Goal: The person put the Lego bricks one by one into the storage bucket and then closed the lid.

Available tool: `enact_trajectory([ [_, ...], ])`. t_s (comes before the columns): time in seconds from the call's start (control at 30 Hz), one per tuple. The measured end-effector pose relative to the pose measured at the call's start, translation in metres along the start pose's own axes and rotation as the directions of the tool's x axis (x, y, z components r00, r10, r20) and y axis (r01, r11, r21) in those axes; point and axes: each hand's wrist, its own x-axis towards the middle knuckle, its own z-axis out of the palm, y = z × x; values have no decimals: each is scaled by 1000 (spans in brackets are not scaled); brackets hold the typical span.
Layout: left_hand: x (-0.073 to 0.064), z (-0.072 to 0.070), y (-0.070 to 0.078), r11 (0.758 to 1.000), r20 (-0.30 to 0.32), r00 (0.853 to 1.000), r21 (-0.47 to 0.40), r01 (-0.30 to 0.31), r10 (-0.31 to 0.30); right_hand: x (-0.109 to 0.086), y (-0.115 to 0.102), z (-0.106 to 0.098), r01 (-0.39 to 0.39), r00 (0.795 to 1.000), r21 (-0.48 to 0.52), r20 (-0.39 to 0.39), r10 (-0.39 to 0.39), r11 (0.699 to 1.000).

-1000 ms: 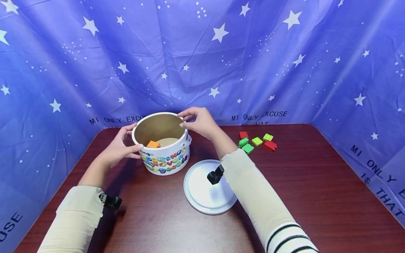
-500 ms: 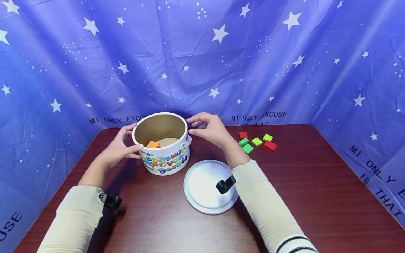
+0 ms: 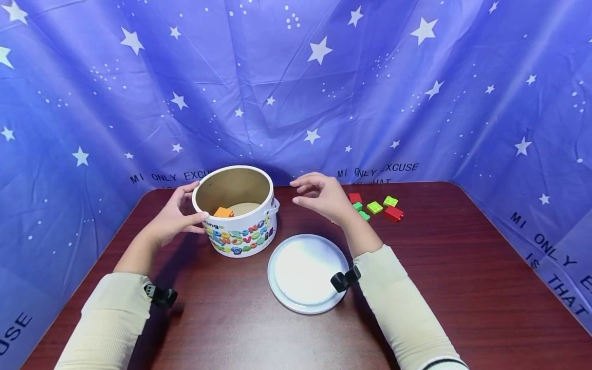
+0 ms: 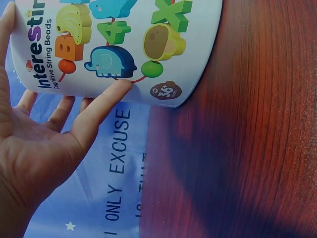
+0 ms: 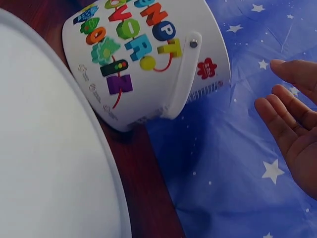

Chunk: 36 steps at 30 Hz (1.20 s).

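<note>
Just right of the left hand (image 3: 173, 216), a white bucket (image 3: 240, 239) stands upright on the desk (image 3: 222, 318), lid off, w/ an orange block (image 3: 224, 212) inside by the wall nearest that hand. Left hand has its fingers spread & pretty straight, tips against the bucket's side, palm off it, so imo it's just there to steady things.

Right hand (image 3: 324, 198) hangs in the gap b/w bucket and loose blocks, fingers loosely curved, thumb apart, holding nothing. Just beyond its right side: red blocks (image 3: 394, 214), lime blocks (image 3: 375, 207) and green blocks (image 3: 364, 216), the green ones partly hidden behind the wrist. White lid (image 3: 305, 275) lies flat on the near side of that hand.

My read: loading step, b/w pieces rn. Next move prob calls for the right hand to go further right, pinch one block (green looks closest) and bring it back left over the rim, w/ the left hand staying put. Watch the forearm near the lid tho.
</note>
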Motion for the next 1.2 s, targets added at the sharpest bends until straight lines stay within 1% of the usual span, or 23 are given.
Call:
enact_trajectory([
  [0.17, 0, 0, 0, 1000, -2, 1000, -2, 1, -1, -8, 3, -6, -55, 998, -21, -3, 55, 998],
  [0.5, 0, 0, -1, 1000, 1, 1000, -3, 0, 0, -24, 7, -21, -122, 992, -15, 6, 122, 992],
  [0.77, 0, 1, 0, 1000, -2, 1000, 0, -1, 1, -34, 15, -31, -123, 992, -6, -6, 123, 992],
  [0.93, 0, 0, 0, 1000, -1, 1000, 1, -3, 3, -39, 19, -36, -153, 988, 3, -12, 153, 988],
  [1.2, 1, 0, -2, 1000, -4, 1000, -8, -5, 4, -47, 24, -45, -145, 989, -38, -31, 144, 989],
])
